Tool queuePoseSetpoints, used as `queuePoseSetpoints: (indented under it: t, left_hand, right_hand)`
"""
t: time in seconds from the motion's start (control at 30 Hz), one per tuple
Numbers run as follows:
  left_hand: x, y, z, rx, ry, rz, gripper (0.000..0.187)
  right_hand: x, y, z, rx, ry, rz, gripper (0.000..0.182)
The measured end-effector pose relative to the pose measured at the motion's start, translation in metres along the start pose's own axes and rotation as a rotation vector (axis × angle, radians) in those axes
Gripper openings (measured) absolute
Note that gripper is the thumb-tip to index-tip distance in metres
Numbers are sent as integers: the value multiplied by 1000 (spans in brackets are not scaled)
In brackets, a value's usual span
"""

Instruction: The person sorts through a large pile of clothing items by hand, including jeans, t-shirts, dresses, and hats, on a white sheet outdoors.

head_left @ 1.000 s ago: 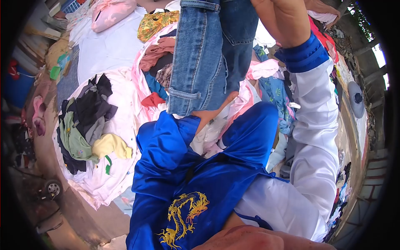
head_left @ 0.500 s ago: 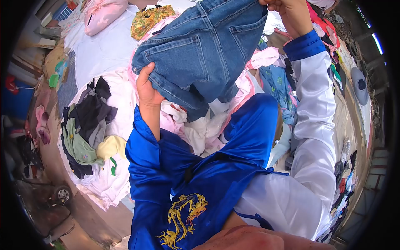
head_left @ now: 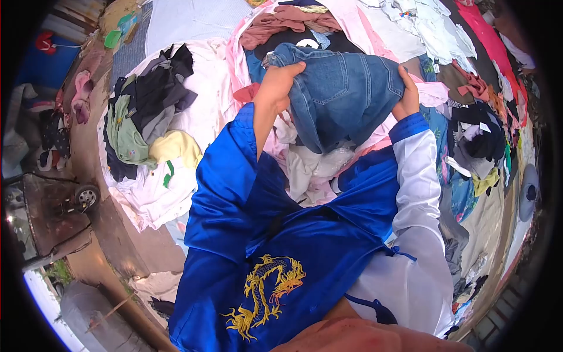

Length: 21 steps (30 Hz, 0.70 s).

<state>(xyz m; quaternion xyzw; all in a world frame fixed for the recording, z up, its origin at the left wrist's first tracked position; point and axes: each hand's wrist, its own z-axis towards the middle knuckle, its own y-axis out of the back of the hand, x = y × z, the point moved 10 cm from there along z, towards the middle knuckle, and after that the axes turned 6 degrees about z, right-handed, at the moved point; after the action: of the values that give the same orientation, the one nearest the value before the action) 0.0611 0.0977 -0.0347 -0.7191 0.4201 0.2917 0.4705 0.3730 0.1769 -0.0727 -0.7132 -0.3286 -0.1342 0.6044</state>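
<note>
Between my two hands hangs a pair of blue denim jeans (head_left: 346,88), with stitched pockets showing and the lower part drooping in folds. My left hand (head_left: 281,85) is closed on one side of it, thumb along the upper edge. At the opposite side, my right hand (head_left: 409,97) grips the edge, its fingers partly hidden by the cloth. Beneath the denim lie pale crumpled garments (head_left: 308,170) between my knees. Just beyond it is a pink-edged heap with reddish-brown clothing (head_left: 281,24) on top.
On the left, a pile of black clothes (head_left: 155,79) lies with a green garment (head_left: 126,129) and a yellow one (head_left: 176,148) on pink cloth. To the right sit dark clothes (head_left: 484,138) and a grey hat (head_left: 529,188). White garments (head_left: 422,29) are spread at the far right.
The jeans have come lower and closer together between my hands. My right hand has dropped from high up to the jeans' side. The view has shifted, showing more of the heap beyond.
</note>
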Motion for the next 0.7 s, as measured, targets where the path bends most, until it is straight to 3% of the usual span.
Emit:
queuePoseSetpoints:
  t: [0.13,0.17,0.23,0.27,0.43,0.57,0.7]
  left_hand:
    - [-45,21,-9,-56,-240,4,19]
    - [-49,26,-9,-99,-312,37,19]
    - [-52,38,-11,-192,-452,111,20]
    - [-46,41,-9,-200,-412,119,19]
    - [-42,46,-17,-249,-371,24,16]
    - [-53,35,-33,-88,-426,30,16]
    - [-106,47,-43,-62,-561,99,13]
  right_hand:
    - [12,-19,-9,94,-29,-167,33]
    - [-5,-13,-10,65,-178,-226,34]
    - [-25,-13,-13,4,-275,-250,36]
    - [-37,-13,-17,-23,-325,-261,36]
    - [-29,-28,-7,-38,56,-308,31]
    - [-17,-37,-11,-121,113,-353,35]
    - [-32,-55,-2,40,134,-274,37]
